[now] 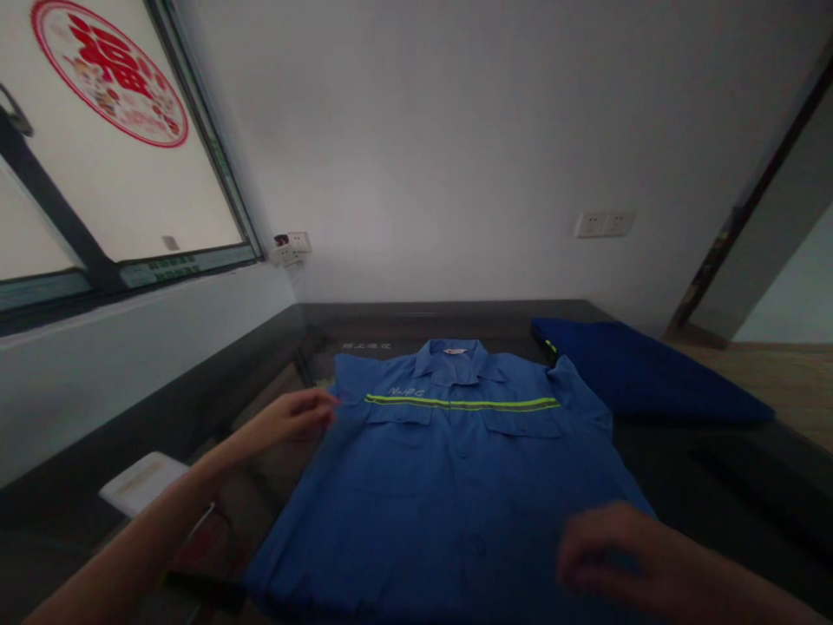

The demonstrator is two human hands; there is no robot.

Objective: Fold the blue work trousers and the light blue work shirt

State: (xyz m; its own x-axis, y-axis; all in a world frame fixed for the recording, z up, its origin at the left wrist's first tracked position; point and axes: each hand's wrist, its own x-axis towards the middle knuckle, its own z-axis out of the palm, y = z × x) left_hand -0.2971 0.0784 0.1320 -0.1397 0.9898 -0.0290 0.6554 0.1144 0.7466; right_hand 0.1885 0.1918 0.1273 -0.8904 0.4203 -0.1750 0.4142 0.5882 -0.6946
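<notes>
A blue short-sleeved work shirt [416, 486] lies spread on its back, collar away from me, with a yellow-green reflective stripe across the chest. It has two flapped chest pockets and white lettering. At the sleeve on the left side, my left hand [303, 417] has its fingers pressed together on the fabric's edge. My right hand [618, 551] is over the shirt's lower right part, blurred by motion. Its fingers are curled, with blue cloth visible between thumb and fingers; whether it touches the shirt is unclear.
The shirt lies on a dark, glossy table [351, 325] against a wall. At the right back is a folded dark-blue cloth item [651, 369]. A white flat object [143, 482] and a thin cable lie left, partly behind my forearm. A window [130, 200] is at the left.
</notes>
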